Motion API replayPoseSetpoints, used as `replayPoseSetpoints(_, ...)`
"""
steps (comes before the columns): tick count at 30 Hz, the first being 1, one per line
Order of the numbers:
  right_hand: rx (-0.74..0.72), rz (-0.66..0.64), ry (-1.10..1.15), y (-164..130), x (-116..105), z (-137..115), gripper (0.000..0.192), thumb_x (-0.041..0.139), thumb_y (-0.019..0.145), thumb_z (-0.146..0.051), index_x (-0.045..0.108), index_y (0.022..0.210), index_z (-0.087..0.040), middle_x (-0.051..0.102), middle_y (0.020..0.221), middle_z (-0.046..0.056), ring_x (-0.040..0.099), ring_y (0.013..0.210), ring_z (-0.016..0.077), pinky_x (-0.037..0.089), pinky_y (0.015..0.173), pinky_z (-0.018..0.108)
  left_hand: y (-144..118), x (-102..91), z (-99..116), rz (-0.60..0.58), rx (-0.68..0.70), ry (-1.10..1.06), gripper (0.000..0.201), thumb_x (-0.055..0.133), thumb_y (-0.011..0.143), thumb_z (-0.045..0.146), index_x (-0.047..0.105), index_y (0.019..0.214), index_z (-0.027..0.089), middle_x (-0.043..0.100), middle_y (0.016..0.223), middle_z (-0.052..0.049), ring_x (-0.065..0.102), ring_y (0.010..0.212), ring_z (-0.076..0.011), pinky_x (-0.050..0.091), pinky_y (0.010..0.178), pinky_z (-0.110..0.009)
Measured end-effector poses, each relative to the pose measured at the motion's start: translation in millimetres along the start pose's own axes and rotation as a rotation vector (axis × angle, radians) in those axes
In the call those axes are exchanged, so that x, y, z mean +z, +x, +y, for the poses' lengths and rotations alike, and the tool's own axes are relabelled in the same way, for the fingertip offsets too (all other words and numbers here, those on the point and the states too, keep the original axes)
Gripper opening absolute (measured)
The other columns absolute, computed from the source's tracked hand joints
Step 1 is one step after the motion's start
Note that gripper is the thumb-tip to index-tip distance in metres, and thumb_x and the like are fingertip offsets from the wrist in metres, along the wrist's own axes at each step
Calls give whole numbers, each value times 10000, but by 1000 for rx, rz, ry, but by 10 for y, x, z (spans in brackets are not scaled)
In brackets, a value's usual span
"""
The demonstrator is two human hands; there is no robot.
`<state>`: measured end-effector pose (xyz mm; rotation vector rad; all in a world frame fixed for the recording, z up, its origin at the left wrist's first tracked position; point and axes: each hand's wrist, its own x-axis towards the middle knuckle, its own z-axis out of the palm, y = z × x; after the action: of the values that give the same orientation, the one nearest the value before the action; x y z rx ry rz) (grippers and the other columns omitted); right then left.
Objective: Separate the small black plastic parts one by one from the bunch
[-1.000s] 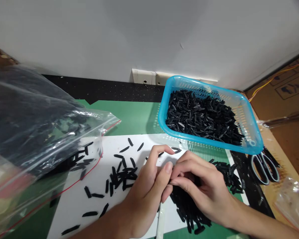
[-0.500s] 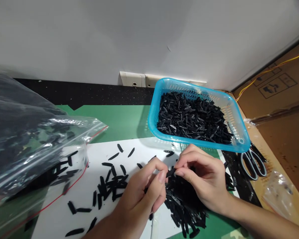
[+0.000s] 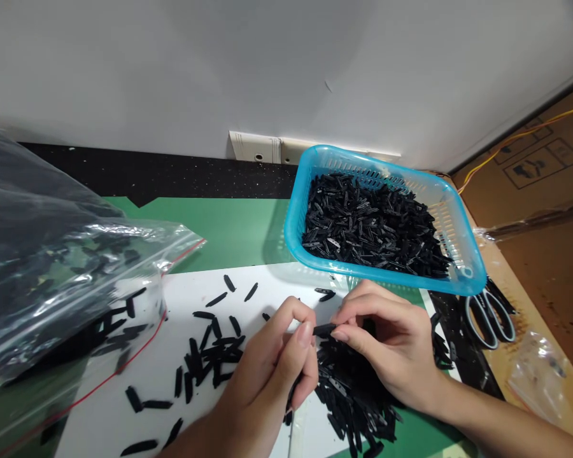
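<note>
Observed one slim, elongated black piece [image 3: 323, 330] above a heap of similar black pieces [image 3: 353, 394] — pinched at its right end between thumb and fingertips of the bare right hand [image 3: 394, 346]. Noted at its left end: bare left hand [image 3: 272, 369], curled — cannot tell whether gripping. Located beyond: light-blue, perforated plastic basket [image 3: 386, 275].

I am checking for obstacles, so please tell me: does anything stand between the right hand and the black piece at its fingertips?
Nothing visible does: the right hand pinches one end of the black piece. The left hand is at the other end; the pile lies below, not between.
</note>
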<state>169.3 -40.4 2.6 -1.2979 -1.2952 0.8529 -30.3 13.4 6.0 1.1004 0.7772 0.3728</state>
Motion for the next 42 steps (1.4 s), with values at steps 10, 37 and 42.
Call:
replayPoseSetpoints(10, -51, 3, -41, -34, -11, -9, 135, 864, 969, -122, 832, 1047, -229, 735, 863, 11, 643, 732, 153, 514, 615, 292, -17, -7, -5, 5, -28, -40, 364, 418, 1190, 599, 484, 1049, 270, 472, 576, 110, 314, 521, -116, 265, 526, -257)
replayPoseSetpoints(37, -454, -234, -385, -9, -49, -115, 171, 718, 1024, -11, 767, 1176, -70, 794, 1018, 121, 673, 872, 210, 549, 745, 368, -42, 18, 5, 16, -73, -78, 760, 207, 1024, 935, 440, 1324, 277, 528, 561, 86, 259, 495, -145, 181, 508, -278)
replayPoseSetpoints(42, -313, -328, -290, -57, 60, -93, 81, 743, 1062, -121, 822, 1080, -120, 744, 976, 95, 647, 874, 214, 555, 775, 379, -84, 30, 11, 14, -77, -26, 821, 245, 1004, 959, 495, 1356, 261, 540, 625, 63, 366, 581, -166, 241, 571, -298)
